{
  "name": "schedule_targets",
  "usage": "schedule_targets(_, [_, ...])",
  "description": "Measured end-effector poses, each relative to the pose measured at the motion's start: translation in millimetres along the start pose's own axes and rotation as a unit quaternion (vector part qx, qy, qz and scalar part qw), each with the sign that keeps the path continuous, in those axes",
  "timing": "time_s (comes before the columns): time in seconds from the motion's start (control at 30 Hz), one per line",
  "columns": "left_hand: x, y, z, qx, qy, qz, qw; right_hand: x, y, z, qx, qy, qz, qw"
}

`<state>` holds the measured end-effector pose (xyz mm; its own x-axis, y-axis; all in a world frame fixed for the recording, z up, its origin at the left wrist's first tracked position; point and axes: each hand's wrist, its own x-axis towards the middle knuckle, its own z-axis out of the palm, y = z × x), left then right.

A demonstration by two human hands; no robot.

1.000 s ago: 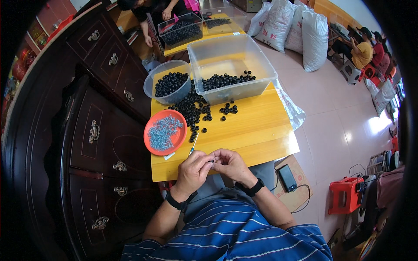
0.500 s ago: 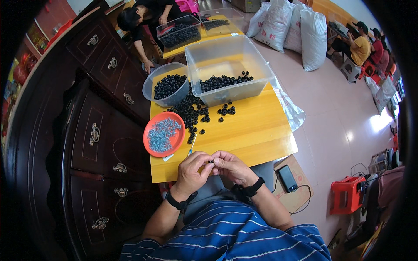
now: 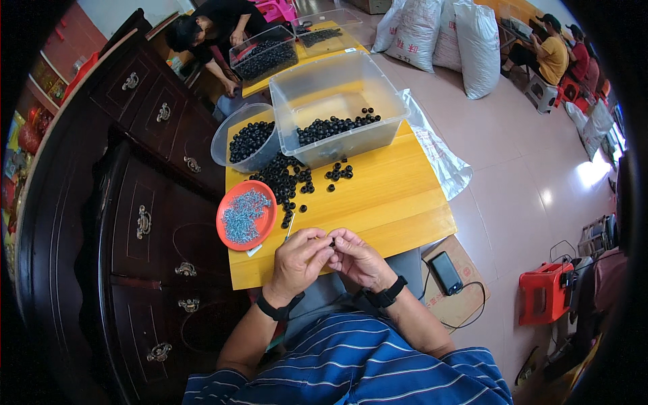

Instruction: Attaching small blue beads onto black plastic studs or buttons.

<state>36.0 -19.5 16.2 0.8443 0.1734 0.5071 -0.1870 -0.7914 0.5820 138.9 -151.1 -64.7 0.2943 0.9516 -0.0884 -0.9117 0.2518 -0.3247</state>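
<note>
Right at the near edge of the yellow wooden table, the left hand and right hand meet fingertip to fingertip, pinched shut on a small black bead between them; which hand bears it I cannot tell; just left of the hands sits an orange plate of small metal bits; farther off lies a loose heap of black beads, with a round tub and a clear plastic bin beyond it
</note>
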Motion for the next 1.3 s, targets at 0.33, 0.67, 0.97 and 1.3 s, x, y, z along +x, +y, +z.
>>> schedule_targets(0.33, [89,-71,41,0.148,-0.097,-0.057,0.983,-8,-20,-25,0.016,0.045,-0.075,0.996])
schedule_targets(0.67, [141,-97,82,0.276,-0.153,-0.06,0.947,-7,-20,-27,-0.046,0.034,-0.059,0.997])
schedule_targets(0.97, [139,-115,88,0.283,-0.176,-0.033,0.942,-7,-25,-29,-0.013,0.017,-0.04,0.999])
schedule_targets(1.3, [141,-113,92,0.279,-0.166,-0.076,0.943,-5,-23,-29,-0.007,0.013,-0.035,0.999])
